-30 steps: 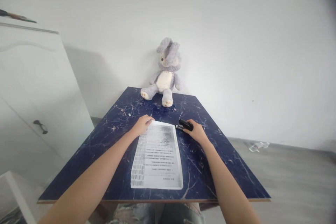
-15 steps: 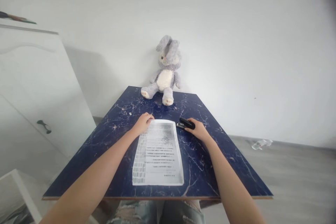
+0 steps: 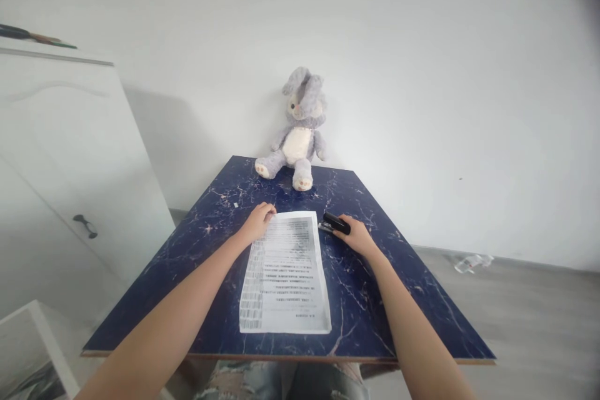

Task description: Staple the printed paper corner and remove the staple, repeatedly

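Note:
Printed paper (image 3: 288,275) lies on the dark blue marbled table (image 3: 370,306), its text upside down to me. At its far left corner my left hand (image 3: 259,220) is closed, pinching the paper's edge between thumb and fingers. A black stapler (image 3: 336,223) is in my right hand (image 3: 359,236), just right of the paper's far right corner. The stapler's jaw end points left toward that corner, with a narrow gap between them. Whether the paper is one sheet or several I cannot tell.
A grey plush rabbit (image 3: 300,144) sits at the table's far edge against the white wall. To the left stands a white cabinet (image 3: 60,169) with a dark handle. A clear plastic bottle (image 3: 473,262) lies on the floor at right. A tiny white scrap (image 3: 235,205) is on the table.
The whole view has shifted slightly. The paper's far right corner lies flatter and squarer now, and the stapler's jaws show a little more open. Both hands keep their holds.

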`<action>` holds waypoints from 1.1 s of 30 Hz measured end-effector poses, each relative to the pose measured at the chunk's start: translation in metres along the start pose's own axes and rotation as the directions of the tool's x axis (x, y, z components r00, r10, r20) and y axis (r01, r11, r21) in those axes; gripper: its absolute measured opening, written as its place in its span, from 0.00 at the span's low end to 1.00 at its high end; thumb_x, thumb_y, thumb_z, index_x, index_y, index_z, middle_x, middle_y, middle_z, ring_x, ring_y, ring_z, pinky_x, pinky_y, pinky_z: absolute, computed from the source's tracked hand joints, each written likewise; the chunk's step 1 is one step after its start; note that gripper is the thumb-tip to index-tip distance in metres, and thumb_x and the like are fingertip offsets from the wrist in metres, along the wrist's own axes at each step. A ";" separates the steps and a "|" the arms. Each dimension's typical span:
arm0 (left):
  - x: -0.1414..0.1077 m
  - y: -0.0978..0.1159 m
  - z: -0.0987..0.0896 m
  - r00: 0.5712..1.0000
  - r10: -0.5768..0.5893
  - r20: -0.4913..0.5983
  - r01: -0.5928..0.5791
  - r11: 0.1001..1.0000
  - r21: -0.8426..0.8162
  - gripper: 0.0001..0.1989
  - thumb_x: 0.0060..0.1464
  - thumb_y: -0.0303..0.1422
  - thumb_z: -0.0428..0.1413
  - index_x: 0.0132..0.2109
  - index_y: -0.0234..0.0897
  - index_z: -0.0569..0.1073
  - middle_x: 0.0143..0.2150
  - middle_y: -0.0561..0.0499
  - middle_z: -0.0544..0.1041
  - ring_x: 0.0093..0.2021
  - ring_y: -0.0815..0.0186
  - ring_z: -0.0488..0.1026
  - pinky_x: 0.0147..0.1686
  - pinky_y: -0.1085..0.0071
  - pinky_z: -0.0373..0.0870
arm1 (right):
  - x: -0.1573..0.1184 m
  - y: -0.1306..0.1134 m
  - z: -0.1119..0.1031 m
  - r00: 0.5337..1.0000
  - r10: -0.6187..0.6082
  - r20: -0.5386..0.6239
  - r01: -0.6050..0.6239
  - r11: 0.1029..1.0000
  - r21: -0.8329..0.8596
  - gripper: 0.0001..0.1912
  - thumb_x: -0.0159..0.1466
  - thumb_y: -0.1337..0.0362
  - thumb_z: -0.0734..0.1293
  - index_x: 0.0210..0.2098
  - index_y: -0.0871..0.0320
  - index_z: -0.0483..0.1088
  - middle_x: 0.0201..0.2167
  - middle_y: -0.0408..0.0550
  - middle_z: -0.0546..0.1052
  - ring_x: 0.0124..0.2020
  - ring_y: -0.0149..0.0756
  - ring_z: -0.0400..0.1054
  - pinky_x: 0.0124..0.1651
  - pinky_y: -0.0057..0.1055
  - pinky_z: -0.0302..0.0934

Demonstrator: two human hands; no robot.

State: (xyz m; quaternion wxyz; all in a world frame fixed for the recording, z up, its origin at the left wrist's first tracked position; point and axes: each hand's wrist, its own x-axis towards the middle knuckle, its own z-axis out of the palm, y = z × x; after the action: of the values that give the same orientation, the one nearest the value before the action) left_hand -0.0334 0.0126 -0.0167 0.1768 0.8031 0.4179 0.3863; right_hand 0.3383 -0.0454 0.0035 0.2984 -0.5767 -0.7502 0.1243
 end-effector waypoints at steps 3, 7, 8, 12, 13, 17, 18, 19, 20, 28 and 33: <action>0.000 0.000 0.000 1.000 0.002 -0.013 -0.002 1.000 0.002 0.11 0.61 0.21 0.49 0.40 0.37 0.73 0.41 0.47 0.73 0.45 0.59 0.71 0.50 0.63 0.67 | 0.000 -0.002 0.000 1.000 -0.001 -0.010 0.001 1.000 -0.007 0.13 0.60 0.59 0.70 0.43 0.55 0.74 0.35 0.47 0.80 0.36 0.43 0.74 0.41 0.35 0.63; 0.000 -0.001 0.001 1.000 0.011 -0.016 -0.011 1.000 -0.001 0.11 0.61 0.20 0.49 0.40 0.37 0.73 0.41 0.48 0.73 0.43 0.60 0.71 0.49 0.63 0.67 | -0.001 -0.003 0.001 1.000 0.008 -0.017 -0.008 1.000 -0.008 0.14 0.60 0.59 0.70 0.44 0.55 0.75 0.36 0.47 0.81 0.37 0.43 0.75 0.42 0.35 0.64; 0.000 -0.001 0.001 1.000 0.010 -0.015 -0.010 1.000 0.001 0.11 0.61 0.20 0.49 0.40 0.37 0.73 0.41 0.48 0.73 0.43 0.60 0.71 0.49 0.63 0.67 | -0.001 -0.002 0.001 1.000 0.009 -0.016 -0.009 1.000 -0.008 0.14 0.60 0.59 0.70 0.45 0.55 0.74 0.37 0.48 0.81 0.37 0.44 0.75 0.42 0.35 0.64; -0.001 0.000 0.001 1.000 -0.008 -0.004 0.008 0.999 0.032 0.11 0.62 0.21 0.49 0.41 0.37 0.75 0.42 0.47 0.73 0.45 0.59 0.72 0.51 0.61 0.68 | -0.001 0.000 0.001 1.000 -0.001 -0.001 0.001 1.000 0.006 0.16 0.60 0.58 0.70 0.47 0.55 0.74 0.39 0.48 0.82 0.40 0.45 0.76 0.45 0.37 0.65; -0.001 0.000 0.001 1.000 -0.020 0.001 0.020 0.999 0.046 0.12 0.61 0.21 0.50 0.42 0.37 0.76 0.43 0.46 0.74 0.47 0.58 0.72 0.53 0.60 0.68 | -0.001 0.001 0.000 1.000 -0.006 0.004 0.006 1.000 0.010 0.17 0.60 0.58 0.70 0.48 0.55 0.74 0.40 0.48 0.82 0.40 0.45 0.76 0.46 0.37 0.65; -0.003 0.008 -0.001 0.999 -0.049 0.006 0.047 0.989 0.138 0.17 0.60 0.21 0.52 0.51 0.38 0.78 0.51 0.43 0.75 0.53 0.55 0.71 0.59 0.55 0.67 | -0.001 -0.001 -0.001 1.000 -0.019 0.007 0.019 1.000 0.015 0.18 0.60 0.57 0.69 0.49 0.55 0.75 0.41 0.49 0.82 0.41 0.45 0.76 0.47 0.37 0.66; -0.004 0.012 -0.002 0.999 -0.027 0.023 0.023 0.988 0.154 0.18 0.60 0.21 0.51 0.52 0.38 0.79 0.52 0.43 0.75 0.54 0.55 0.71 0.59 0.54 0.67 | 0.000 -0.002 -0.001 1.000 -0.010 0.001 0.010 1.000 0.009 0.18 0.60 0.56 0.69 0.48 0.55 0.75 0.41 0.49 0.82 0.41 0.45 0.76 0.47 0.38 0.66; -0.005 0.015 -0.002 0.998 0.007 0.058 -0.016 0.987 0.158 0.18 0.61 0.21 0.50 0.52 0.38 0.79 0.53 0.43 0.76 0.54 0.56 0.72 0.60 0.55 0.67 | 0.000 -0.003 -0.001 1.000 0.005 -0.008 -0.005 1.000 0.002 0.18 0.60 0.56 0.69 0.48 0.56 0.76 0.40 0.49 0.82 0.40 0.45 0.77 0.46 0.38 0.66; -0.007 0.019 -0.002 0.993 0.050 0.109 -0.067 0.986 0.155 0.19 0.62 0.21 0.49 0.52 0.38 0.80 0.53 0.43 0.77 0.54 0.57 0.72 0.60 0.57 0.68 | 0.000 -0.004 -0.001 0.999 0.025 -0.021 -0.025 1.000 -0.005 0.18 0.60 0.56 0.69 0.47 0.56 0.76 0.40 0.50 0.83 0.40 0.46 0.77 0.46 0.38 0.66; -0.017 0.029 0.015 0.933 0.059 0.355 -0.144 0.965 0.218 0.20 0.69 0.36 0.52 0.65 0.42 0.73 0.72 0.41 0.66 0.74 0.49 0.57 0.73 0.41 0.45 | -0.002 -0.013 0.004 0.962 0.151 -0.229 -0.139 0.988 0.066 0.21 0.59 0.51 0.70 0.46 0.56 0.78 0.38 0.52 0.83 0.38 0.49 0.76 0.44 0.40 0.66; -0.011 0.022 0.021 0.925 0.046 0.376 -0.109 0.983 0.147 0.21 0.70 0.34 0.48 0.66 0.41 0.72 0.73 0.40 0.64 0.76 0.50 0.55 0.74 0.43 0.47 | -0.004 -0.042 0.020 0.990 0.059 -0.126 -0.025 0.966 0.257 0.24 0.61 0.47 0.71 0.47 0.58 0.77 0.40 0.51 0.82 0.38 0.48 0.75 0.43 0.39 0.67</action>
State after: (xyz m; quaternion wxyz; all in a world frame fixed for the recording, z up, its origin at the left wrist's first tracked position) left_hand -0.0093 -0.0086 -0.0223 0.1701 0.8893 0.3753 0.1985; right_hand 0.2942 -0.0582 0.0085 0.4163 -0.5565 -0.6942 0.1874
